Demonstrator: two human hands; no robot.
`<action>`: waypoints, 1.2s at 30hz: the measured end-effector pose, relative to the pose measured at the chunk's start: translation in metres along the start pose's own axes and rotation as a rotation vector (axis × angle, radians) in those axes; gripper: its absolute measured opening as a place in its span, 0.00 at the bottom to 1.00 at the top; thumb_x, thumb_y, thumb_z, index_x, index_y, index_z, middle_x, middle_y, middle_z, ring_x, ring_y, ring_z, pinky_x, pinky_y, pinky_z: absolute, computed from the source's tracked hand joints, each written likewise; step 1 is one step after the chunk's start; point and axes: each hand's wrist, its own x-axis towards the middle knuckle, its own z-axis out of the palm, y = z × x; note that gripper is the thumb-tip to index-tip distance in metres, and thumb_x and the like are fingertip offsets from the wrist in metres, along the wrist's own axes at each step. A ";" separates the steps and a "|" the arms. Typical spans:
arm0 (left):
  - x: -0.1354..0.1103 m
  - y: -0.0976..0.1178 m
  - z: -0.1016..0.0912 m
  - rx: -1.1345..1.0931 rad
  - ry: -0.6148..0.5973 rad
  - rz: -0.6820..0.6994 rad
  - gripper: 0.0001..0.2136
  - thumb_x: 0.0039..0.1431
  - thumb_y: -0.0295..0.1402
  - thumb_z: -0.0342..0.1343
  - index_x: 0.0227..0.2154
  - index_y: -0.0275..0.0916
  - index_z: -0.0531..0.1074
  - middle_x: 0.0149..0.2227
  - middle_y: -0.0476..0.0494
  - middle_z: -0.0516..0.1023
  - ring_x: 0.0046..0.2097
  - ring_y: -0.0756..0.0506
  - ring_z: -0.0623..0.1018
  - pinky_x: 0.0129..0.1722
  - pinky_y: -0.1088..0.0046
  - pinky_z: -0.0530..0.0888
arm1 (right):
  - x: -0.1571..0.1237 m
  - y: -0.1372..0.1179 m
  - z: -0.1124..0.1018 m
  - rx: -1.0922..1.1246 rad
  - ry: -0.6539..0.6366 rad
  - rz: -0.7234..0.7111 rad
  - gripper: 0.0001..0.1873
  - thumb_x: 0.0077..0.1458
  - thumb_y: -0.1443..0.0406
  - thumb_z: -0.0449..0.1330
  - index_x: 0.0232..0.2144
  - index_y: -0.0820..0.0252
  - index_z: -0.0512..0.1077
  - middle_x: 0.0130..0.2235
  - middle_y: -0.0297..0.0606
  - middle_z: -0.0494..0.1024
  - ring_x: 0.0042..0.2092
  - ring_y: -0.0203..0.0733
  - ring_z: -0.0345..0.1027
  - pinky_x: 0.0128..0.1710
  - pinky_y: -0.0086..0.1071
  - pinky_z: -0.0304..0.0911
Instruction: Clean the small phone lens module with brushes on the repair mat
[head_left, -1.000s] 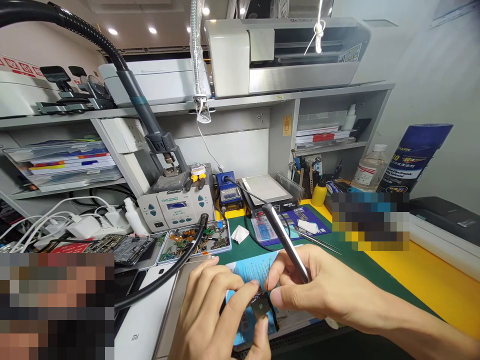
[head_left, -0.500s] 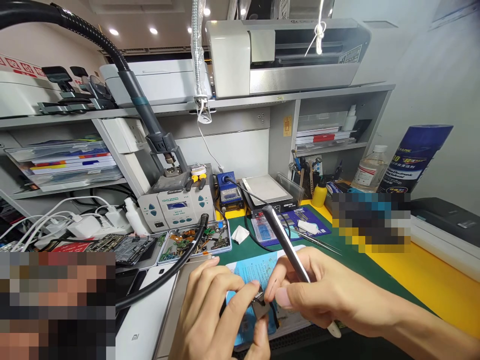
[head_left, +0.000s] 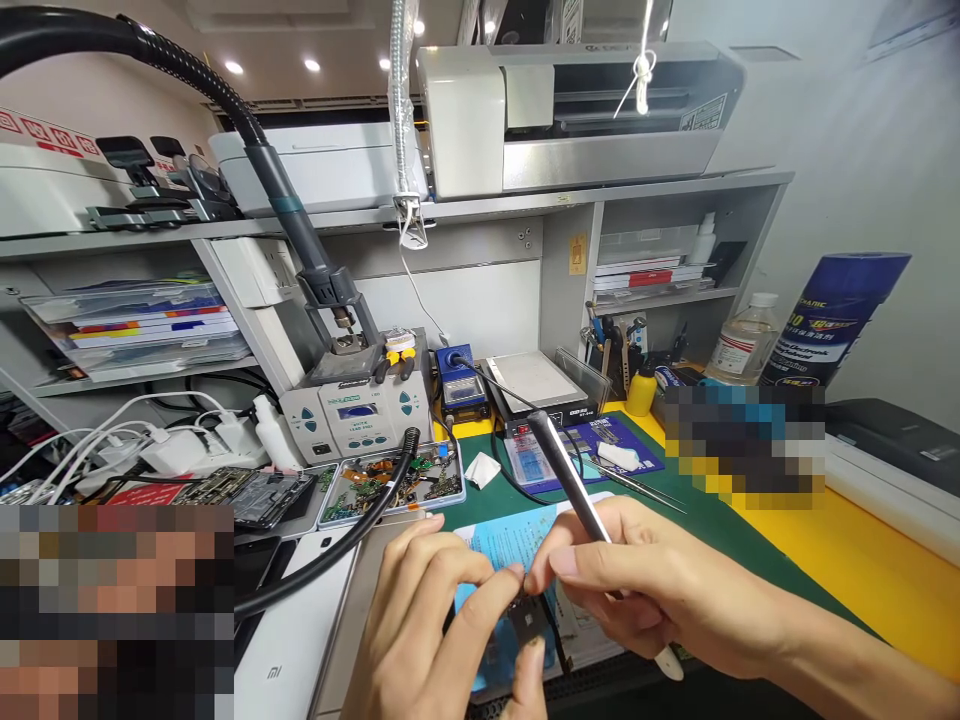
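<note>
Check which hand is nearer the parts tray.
Left. The left hand lies just in front of the parts tray; the right hand, gripping a metal tool, is farther to its right.

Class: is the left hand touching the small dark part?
Touching. Head view: left hand pinches the small dark part between thumb and forefinger; right hand holds a tool.

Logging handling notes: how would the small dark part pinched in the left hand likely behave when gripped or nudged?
Probably very light: the left hand holds the small dark part with fingertips alone. It looks thin and flat, so likely stiff yet fragile, unlikely to roll, but easy to flick away.
</note>
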 end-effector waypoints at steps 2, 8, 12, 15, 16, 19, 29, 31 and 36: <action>0.000 0.000 -0.001 -0.003 -0.009 -0.005 0.15 0.52 0.22 0.58 0.44 0.36 0.76 0.35 0.43 0.74 0.41 0.43 0.72 0.54 0.50 0.70 | 0.001 0.000 0.000 -0.069 0.016 -0.021 0.15 0.56 0.55 0.66 0.31 0.63 0.74 0.15 0.21 0.56 0.17 0.27 0.41 0.16 0.25 0.39; 0.000 0.004 0.005 -0.019 0.095 -0.043 0.12 0.53 0.22 0.56 0.40 0.36 0.76 0.34 0.44 0.72 0.39 0.44 0.72 0.52 0.50 0.70 | 0.003 0.004 -0.002 -0.164 0.053 -0.065 0.14 0.56 0.56 0.67 0.29 0.62 0.73 0.17 0.21 0.54 0.19 0.27 0.41 0.17 0.26 0.39; 0.000 0.003 0.007 -0.018 0.100 -0.044 0.12 0.52 0.22 0.56 0.40 0.35 0.77 0.34 0.43 0.72 0.39 0.44 0.72 0.52 0.48 0.70 | 0.004 0.004 -0.002 -0.167 0.026 -0.065 0.14 0.52 0.58 0.70 0.31 0.63 0.74 0.19 0.22 0.59 0.19 0.26 0.44 0.17 0.26 0.40; -0.001 0.003 0.007 -0.019 0.109 -0.046 0.12 0.52 0.21 0.56 0.40 0.35 0.77 0.33 0.43 0.72 0.39 0.44 0.72 0.52 0.48 0.70 | 0.005 0.001 0.000 -0.218 0.048 -0.052 0.16 0.51 0.57 0.71 0.31 0.63 0.74 0.20 0.23 0.63 0.18 0.25 0.47 0.16 0.25 0.41; -0.001 0.003 0.007 -0.016 0.111 -0.046 0.12 0.52 0.21 0.56 0.40 0.35 0.76 0.33 0.43 0.72 0.39 0.44 0.72 0.52 0.48 0.71 | 0.004 0.000 0.000 -0.241 0.059 -0.048 0.16 0.51 0.56 0.71 0.31 0.63 0.74 0.20 0.23 0.63 0.18 0.25 0.47 0.16 0.25 0.41; 0.000 0.004 0.007 -0.012 0.109 -0.049 0.12 0.53 0.22 0.55 0.41 0.36 0.76 0.33 0.44 0.72 0.39 0.44 0.71 0.52 0.48 0.71 | 0.003 0.001 0.001 -0.288 0.078 -0.067 0.15 0.54 0.56 0.69 0.30 0.63 0.74 0.20 0.23 0.61 0.19 0.26 0.48 0.18 0.25 0.43; 0.000 0.002 0.007 -0.022 0.116 -0.048 0.12 0.53 0.23 0.56 0.40 0.35 0.76 0.33 0.44 0.71 0.39 0.44 0.71 0.52 0.48 0.70 | 0.002 0.008 0.001 -0.328 0.119 -0.152 0.12 0.52 0.60 0.71 0.31 0.62 0.75 0.21 0.24 0.60 0.25 0.31 0.48 0.25 0.29 0.45; 0.000 0.002 0.007 -0.021 0.111 -0.042 0.12 0.53 0.23 0.56 0.41 0.34 0.76 0.33 0.44 0.71 0.39 0.44 0.71 0.51 0.49 0.70 | 0.003 0.009 0.000 -0.327 0.118 -0.158 0.13 0.54 0.58 0.69 0.32 0.62 0.74 0.22 0.25 0.61 0.26 0.32 0.48 0.25 0.30 0.45; 0.000 0.002 0.006 -0.017 0.114 -0.040 0.12 0.53 0.23 0.56 0.40 0.34 0.76 0.33 0.44 0.71 0.38 0.44 0.71 0.51 0.49 0.71 | 0.002 0.011 -0.001 -0.337 0.113 -0.153 0.15 0.57 0.55 0.67 0.33 0.62 0.74 0.23 0.26 0.61 0.26 0.33 0.49 0.26 0.30 0.45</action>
